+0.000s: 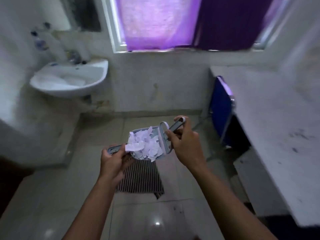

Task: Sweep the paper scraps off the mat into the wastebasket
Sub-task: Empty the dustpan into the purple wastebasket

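Paper scraps (145, 147) are heaped in a grey dustpan (115, 149), its handle gripped by the left hand (112, 163). A brush handle (174, 126) is grasped by the right hand (187, 146), above the striped mat (142, 179).

A home washroom: a white basin (69, 78) is hanging on the wall (155, 80) under bottles (41, 42), a striped mat (142, 177) is lying on the tiled floor (52, 205), and a purple curtain (155, 23) is covering the window (117, 40).
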Demonstrator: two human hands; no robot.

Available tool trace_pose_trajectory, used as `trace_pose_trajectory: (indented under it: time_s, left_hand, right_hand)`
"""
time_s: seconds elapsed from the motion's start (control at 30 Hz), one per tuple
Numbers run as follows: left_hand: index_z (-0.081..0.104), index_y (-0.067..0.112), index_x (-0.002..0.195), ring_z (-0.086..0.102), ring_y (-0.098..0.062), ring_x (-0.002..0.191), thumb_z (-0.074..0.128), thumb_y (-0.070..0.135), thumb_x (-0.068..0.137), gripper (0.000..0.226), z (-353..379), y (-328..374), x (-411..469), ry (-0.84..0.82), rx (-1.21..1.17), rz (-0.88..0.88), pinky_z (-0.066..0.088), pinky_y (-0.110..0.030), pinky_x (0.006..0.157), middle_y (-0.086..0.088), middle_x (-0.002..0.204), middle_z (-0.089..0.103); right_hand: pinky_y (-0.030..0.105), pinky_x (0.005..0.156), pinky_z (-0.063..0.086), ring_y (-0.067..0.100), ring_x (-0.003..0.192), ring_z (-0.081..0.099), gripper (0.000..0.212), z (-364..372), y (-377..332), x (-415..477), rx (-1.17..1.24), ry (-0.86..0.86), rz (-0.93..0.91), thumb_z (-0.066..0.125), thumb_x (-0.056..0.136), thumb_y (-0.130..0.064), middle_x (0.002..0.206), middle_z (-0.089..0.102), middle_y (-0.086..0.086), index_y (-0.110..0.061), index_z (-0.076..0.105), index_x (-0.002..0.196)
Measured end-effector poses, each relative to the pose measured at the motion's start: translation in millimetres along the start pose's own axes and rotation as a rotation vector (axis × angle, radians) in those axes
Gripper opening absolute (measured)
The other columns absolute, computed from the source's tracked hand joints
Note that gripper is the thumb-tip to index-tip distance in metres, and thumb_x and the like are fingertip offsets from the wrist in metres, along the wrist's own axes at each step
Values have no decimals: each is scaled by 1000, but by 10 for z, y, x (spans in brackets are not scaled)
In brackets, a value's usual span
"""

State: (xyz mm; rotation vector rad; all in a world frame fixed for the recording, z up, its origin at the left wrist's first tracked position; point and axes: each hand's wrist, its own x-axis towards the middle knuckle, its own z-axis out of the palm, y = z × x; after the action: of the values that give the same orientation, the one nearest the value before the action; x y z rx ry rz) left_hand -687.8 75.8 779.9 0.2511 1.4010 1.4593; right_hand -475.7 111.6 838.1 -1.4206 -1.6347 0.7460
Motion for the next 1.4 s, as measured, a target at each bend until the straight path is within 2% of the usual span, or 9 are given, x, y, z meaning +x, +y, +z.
trace_pose_trajectory:
  time_s: [0.2,0.37,0.53,0.6,0.83,1.03,1.13,1.3,1.4]
  left_hand:
    - [45,12,116,76,-19,66,63,3,98,27,967,-537,-728,-275,102,-68,63,-36,54,-17,101,71]
    - [47,15,119,74,-25,77,64,5,98,28,1864,-1299,-1535,-476,202,-152,62,-37,57,-15,99,72]
    - [47,15,117,72,-30,86,65,7,98,27,2649,-2253,-2416,-620,296,-243,63,-40,62,-18,107,70]
    - [47,15,115,72,-30,87,65,7,98,25,2917,-2632,-2737,-653,320,-278,63,-41,63,-19,109,69]
    - [46,16,117,72,-29,83,63,7,99,27,3689,-3789,-3457,-718,417,-356,62,-38,59,-20,109,68]
    - [45,10,128,70,-37,97,70,10,95,41,4406,-4943,-3623,-698,574,-329,60,-57,87,-22,112,68]
    - [48,16,119,69,-41,105,76,13,91,40,4737,-5606,-3589,-662,588,-295,59,-60,88,-21,111,67]
    - [48,21,115,73,-30,99,76,17,91,37,4976,-6561,-3532,-630,582,-123,61,-54,86,-13,110,68]
    - [46,21,115,72,-19,91,74,18,93,35,5094,-6933,-3561,-633,569,52,63,-40,78,-6,106,66]
  right_hand:
    - [34,72,58,7,79,70,32,-1269,452,-653,-36,245,143,70,88,-29,91,73,-5,-29,47,111]
    - [14,65,51,2,74,66,31,-2474,924,-1415,-64,466,261,69,89,-32,87,70,-10,-27,46,110]
    - [34,67,57,10,67,68,27,-3588,1469,-2221,-87,590,361,67,90,-30,81,71,-5,-30,45,105]
    - [28,67,55,5,70,67,26,-3950,1686,-2487,-112,645,401,67,90,-28,81,71,-6,-28,46,106]
    - [5,65,46,-8,72,65,24,-4899,2589,-3117,-151,832,536,69,89,-21,84,71,-10,-20,54,108]
    - [34,74,57,3,78,70,24,-5415,3759,-3345,-122,996,712,70,87,-26,82,72,-14,-30,52,102]
    - [40,76,58,0,76,70,23,-5612,4513,-3402,-39,1049,777,70,87,-29,80,71,-18,-30,52,102]
    - [31,69,60,0,80,69,19,-5701,5686,-3466,37,1100,817,64,93,-24,87,70,-14,-29,52,106]
    - [33,68,60,7,83,70,18,-5612,6209,-3484,107,1153,790,60,95,-18,90,67,-13,-28,51,107]
